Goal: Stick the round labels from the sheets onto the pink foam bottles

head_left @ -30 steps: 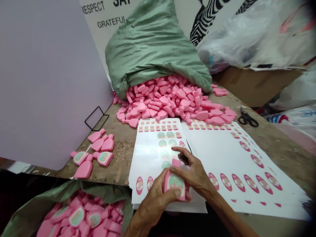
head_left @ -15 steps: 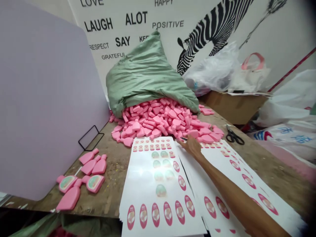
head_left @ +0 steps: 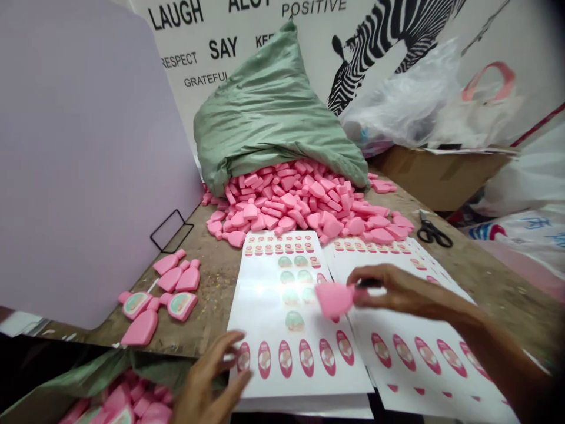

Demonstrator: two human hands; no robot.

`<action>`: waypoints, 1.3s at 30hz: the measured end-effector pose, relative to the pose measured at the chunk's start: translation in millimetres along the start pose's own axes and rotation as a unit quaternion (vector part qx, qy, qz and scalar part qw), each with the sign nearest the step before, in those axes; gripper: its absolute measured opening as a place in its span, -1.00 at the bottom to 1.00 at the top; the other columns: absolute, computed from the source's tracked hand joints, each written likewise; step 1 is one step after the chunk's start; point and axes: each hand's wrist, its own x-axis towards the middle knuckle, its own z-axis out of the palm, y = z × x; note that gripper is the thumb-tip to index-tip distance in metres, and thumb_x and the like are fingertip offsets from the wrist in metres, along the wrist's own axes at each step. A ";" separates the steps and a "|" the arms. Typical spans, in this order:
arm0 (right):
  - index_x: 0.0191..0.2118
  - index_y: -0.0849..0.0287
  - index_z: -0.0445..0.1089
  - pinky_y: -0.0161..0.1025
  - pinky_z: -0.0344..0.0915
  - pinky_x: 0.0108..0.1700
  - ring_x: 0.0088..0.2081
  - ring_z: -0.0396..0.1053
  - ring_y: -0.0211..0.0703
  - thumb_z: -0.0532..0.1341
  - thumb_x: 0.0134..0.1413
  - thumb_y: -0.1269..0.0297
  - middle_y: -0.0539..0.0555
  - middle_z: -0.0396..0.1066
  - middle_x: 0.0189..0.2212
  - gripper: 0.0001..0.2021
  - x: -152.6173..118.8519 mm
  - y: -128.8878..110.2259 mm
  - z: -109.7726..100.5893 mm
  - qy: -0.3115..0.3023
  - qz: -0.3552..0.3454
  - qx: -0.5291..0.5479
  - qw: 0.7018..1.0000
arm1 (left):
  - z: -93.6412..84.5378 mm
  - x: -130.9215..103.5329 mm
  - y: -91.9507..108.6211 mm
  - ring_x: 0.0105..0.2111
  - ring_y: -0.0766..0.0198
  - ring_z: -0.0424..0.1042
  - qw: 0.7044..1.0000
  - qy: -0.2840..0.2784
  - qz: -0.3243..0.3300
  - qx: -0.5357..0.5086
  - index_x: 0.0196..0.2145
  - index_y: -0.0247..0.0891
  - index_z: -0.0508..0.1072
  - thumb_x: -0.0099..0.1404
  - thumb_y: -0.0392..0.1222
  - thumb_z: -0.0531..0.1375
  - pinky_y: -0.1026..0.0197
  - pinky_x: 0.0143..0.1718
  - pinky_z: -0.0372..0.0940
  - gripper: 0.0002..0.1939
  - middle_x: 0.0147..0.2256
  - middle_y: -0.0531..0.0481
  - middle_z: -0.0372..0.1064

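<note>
My right hand pinches a pink plastic bottle by its neck, above the sticker sheets; a dark, thin object also shows in that hand, its kind unclear. Fingers apart and holding nothing, my left hand hovers at the lower left corner of the left sticker sheet. That sheet carries pink oval stickers along its bottom and green-and-cream ones in the middle. A second stack of sticker sheets lies partly under my right forearm. Several pink bottles rest at the left, two of them bearing labels.
A green sack spills a heap of pink bottles at the back. Black scissors lie on the right. A black wire stand is beside a pale panel. Below the table edge, an open bag holds more bottles.
My right hand has come back from the heap towards me with a pink bottle. My left hand has entered at the bottom. The view has tilted down a little.
</note>
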 end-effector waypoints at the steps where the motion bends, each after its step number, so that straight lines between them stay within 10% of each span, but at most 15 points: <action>1: -0.24 0.02 0.49 -0.32 0.32 -0.28 -0.32 0.43 -0.18 0.25 -0.01 0.07 -0.03 0.49 -0.33 -0.77 -10.6 -13.8 7.9 -0.048 -0.029 0.024 0.998 | 12.0 6.7 11.4 -0.02 0.06 0.38 0.994 -0.077 0.024 -0.072 0.06 -0.09 0.36 0.09 0.07 0.25 0.12 -0.02 0.29 -0.43 0.02 -0.10 0.37; 4: -0.17 -0.05 0.47 -0.35 0.33 -0.21 -0.25 0.42 -0.20 0.31 -0.07 0.09 -0.05 0.48 -0.27 -0.72 -31.2 -41.7 36.4 -0.111 -0.071 0.059 0.990 | 54.3 19.3 35.7 -0.12 0.10 0.43 0.912 -0.339 0.005 -0.229 -0.02 -0.20 0.43 0.02 -0.10 0.33 0.18 -0.13 0.31 -0.47 -0.09 -0.13 0.44; 7: -0.16 -0.04 0.46 -0.33 0.34 -0.19 -0.22 0.42 -0.19 0.33 -0.09 0.10 -0.03 0.47 -0.25 -0.70 -37.1 -44.5 56.6 -0.116 -0.049 0.112 0.986 | 87.4 16.3 34.8 -0.37 0.19 0.48 0.824 -0.436 -0.082 -0.353 -0.25 -0.37 0.51 0.09 -0.12 0.27 0.27 -0.37 0.32 -0.70 -0.30 -0.21 0.50; 10: -0.09 0.02 0.41 -0.30 0.34 -0.19 -0.21 0.41 -0.16 0.26 0.01 0.07 0.01 0.46 -0.23 -0.67 -31.1 -32.9 69.3 -0.072 0.001 0.181 0.981 | 96.0 11.5 26.5 -0.53 0.25 0.45 0.839 -0.336 -0.082 -0.420 -0.29 -0.42 0.46 0.12 -0.06 0.26 0.30 -0.50 0.30 -0.67 -0.42 -0.19 0.48; 16: -0.23 0.13 0.33 -0.19 0.26 -0.21 -0.28 0.33 -0.15 0.01 0.23 0.11 0.08 0.40 -0.32 -0.75 0.6 -16.3 121.1 0.238 0.068 0.081 0.965 | 77.2 28.3 32.6 -0.46 0.22 0.49 0.932 -0.076 -0.046 -0.353 -0.21 -0.36 0.35 0.24 0.08 0.13 0.26 -0.44 0.34 -0.60 -0.33 -0.19 0.48; 24: -0.33 0.19 0.35 -0.18 0.08 -0.28 -0.34 0.21 -0.12 0.06 0.22 0.28 0.09 0.36 -0.42 -0.82 17.9 -22.1 155.3 0.304 -0.006 -0.189 0.934 | 84.8 34.4 20.3 -0.39 0.12 0.54 0.953 -0.057 -0.066 -0.292 -0.09 -0.34 0.28 0.25 0.10 0.12 0.26 -0.49 0.37 -0.54 -0.30 -0.20 0.48; 39: -0.39 0.15 0.31 -0.21 0.15 -0.29 -0.38 0.26 -0.16 0.21 0.08 0.20 0.03 0.38 -0.48 -0.86 23.1 -16.1 156.0 0.310 -0.033 -0.118 0.943 | 83.8 37.2 8.4 -0.31 0.11 0.54 0.945 -0.086 -0.049 -0.312 -0.10 -0.27 0.29 0.29 0.09 0.08 0.22 -0.40 0.40 -0.61 -0.22 -0.16 0.50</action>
